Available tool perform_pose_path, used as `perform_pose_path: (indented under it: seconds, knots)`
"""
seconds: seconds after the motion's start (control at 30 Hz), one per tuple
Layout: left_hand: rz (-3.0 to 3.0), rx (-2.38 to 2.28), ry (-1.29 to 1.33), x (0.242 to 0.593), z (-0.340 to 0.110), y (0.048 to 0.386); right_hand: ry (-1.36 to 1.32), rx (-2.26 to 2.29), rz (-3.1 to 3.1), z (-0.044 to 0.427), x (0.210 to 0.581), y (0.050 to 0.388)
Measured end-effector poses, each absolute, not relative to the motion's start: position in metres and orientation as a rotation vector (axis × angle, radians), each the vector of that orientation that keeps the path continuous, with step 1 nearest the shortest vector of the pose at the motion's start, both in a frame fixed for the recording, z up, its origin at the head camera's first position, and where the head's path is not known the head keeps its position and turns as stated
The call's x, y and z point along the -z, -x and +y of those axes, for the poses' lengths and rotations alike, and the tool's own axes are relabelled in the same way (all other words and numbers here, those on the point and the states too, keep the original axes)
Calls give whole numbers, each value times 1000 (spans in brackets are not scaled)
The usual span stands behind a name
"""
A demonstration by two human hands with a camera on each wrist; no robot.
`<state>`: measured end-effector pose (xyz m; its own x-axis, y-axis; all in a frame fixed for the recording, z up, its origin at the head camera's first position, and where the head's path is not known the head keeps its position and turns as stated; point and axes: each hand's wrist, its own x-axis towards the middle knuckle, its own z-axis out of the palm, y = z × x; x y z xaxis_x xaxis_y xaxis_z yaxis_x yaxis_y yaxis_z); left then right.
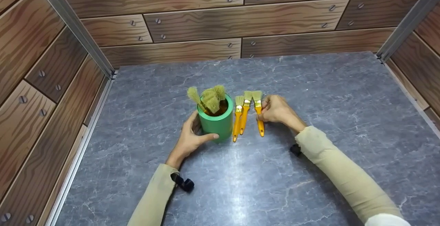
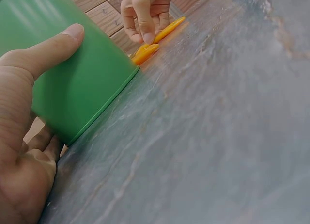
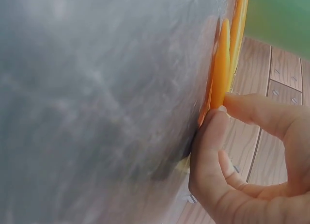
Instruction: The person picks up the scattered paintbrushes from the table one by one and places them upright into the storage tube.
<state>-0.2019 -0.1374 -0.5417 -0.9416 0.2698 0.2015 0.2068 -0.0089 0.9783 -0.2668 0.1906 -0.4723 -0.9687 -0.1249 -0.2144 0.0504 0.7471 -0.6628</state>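
Note:
A green cup (image 1: 216, 126) holding several bristle brushes (image 1: 210, 99) stands on the table. My left hand (image 1: 192, 135) grips its left side, the thumb across the front; in the left wrist view that thumb lies on the green wall (image 2: 92, 64). Right of the cup lie three paintbrushes with orange handles, bristles pointing away. My right hand (image 1: 277, 109) pinches the rightmost brush (image 1: 259, 116) between thumb and fingers. The other two, the left brush (image 1: 237, 119) and the middle brush (image 1: 244, 114), lie close together. In the right wrist view the fingertips meet at an orange handle (image 3: 221, 64).
The grey marbled table (image 1: 240, 184) extends around the cup and brushes. Wood-patterned panels (image 1: 192, 23) stand behind it and at both sides, with metal posts (image 1: 79, 30) at the back corners. A black strap piece (image 1: 185, 184) is at the left wrist.

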Motion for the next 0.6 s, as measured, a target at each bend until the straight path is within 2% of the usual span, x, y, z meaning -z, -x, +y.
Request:
perform_pose_path:
  seconds: [0.47, 0.6]
  knots:
    - [2193, -2116, -480, 541, -137, 202, 13, 994, 2683, 194, 474, 266]
    - [2201, -2107, -475, 541, -137, 201, -18, 1111, 2595, 196, 472, 266]
